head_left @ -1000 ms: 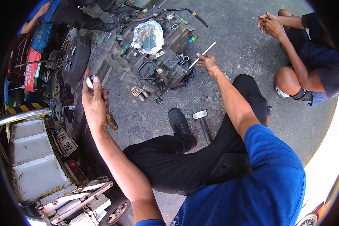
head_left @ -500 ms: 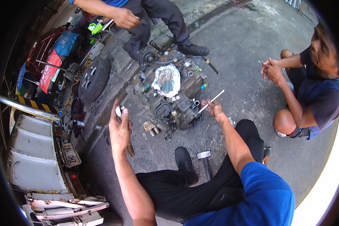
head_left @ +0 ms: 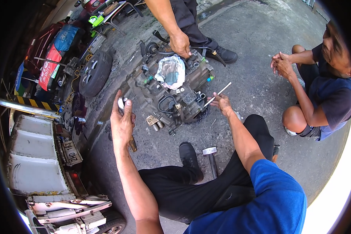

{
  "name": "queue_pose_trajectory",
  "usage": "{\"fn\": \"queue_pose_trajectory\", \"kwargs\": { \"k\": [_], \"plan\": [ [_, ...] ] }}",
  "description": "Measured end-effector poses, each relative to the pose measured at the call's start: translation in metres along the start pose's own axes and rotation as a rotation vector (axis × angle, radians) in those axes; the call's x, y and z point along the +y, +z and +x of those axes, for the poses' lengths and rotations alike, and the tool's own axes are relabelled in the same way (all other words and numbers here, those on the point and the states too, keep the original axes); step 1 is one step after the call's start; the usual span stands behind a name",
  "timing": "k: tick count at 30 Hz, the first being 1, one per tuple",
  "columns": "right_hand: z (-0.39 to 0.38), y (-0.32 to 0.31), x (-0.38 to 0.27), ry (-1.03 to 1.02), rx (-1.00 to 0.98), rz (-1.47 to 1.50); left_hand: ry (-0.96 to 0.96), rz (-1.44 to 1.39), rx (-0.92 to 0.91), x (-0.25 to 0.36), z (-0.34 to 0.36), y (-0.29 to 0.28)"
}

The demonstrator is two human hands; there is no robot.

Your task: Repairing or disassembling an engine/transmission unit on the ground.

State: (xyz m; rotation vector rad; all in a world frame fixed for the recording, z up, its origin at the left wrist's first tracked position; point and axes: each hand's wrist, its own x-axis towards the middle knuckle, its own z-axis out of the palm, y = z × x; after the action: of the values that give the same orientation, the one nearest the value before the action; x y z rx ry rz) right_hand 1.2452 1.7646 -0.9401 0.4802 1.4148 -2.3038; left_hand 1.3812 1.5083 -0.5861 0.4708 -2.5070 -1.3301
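Note:
A large greasy vehicle gearbox or similar casing (head_left: 146,102), with hoses and fittings, lies on the concrete in front of me. White, crumpled material (head_left: 171,60) lines a round opening in its top. My left hand (head_left: 121,124), left of the casing, is closed around a tool with a brown handle (head_left: 133,145) and a shiny metal upper part; its kind is mostly hidden. My right hand (head_left: 222,104) pinches a thin pale stick (head_left: 224,88) at the casing's near right corner. Between my legs lies a hammer (head_left: 212,163), its head pointing away.
At the far side, a co-worker's hand (head_left: 180,43) reaches down to the casing. Another person (head_left: 323,93) squats at the right, hands together. A loose wheel (head_left: 96,74) stands at the left, with a white vehicle body (head_left: 37,156) nearer. A patterned block (head_left: 152,120) sits by the casing.
The far co-worker has stepped to the right and lowered a hand onto the casing beside the lined opening. My hands keep nearly the same places and grips.

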Motion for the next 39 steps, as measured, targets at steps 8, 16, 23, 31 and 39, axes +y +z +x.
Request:
{"fn": "queue_pose_trajectory", "kwargs": {
  "k": [8, 16, 23, 31, 39],
  "plan": [
    [0.006, -0.004, 0.009, -0.032, -0.056, -0.068, -0.011, 0.02, 0.003, 0.003, -0.003, 0.0],
    [0.006, -0.003, 0.009, -0.043, -0.099, 0.037, -0.008, 0.01, 0.001, 0.003, -0.005, -0.002],
    [0.0, -0.001, 0.008, -0.088, -0.198, 0.254, -0.002, 0.034, 0.002, 0.002, -0.005, -0.003],
    [0.002, -0.002, 0.009, -0.027, -0.146, 0.282, 0.018, 0.048, 0.016, -0.004, -0.004, -0.004],
    [0.002, 0.001, 0.01, -0.054, -0.016, 0.043, 0.01, 0.066, 0.025, -0.007, -0.002, -0.004]
  ]
}}
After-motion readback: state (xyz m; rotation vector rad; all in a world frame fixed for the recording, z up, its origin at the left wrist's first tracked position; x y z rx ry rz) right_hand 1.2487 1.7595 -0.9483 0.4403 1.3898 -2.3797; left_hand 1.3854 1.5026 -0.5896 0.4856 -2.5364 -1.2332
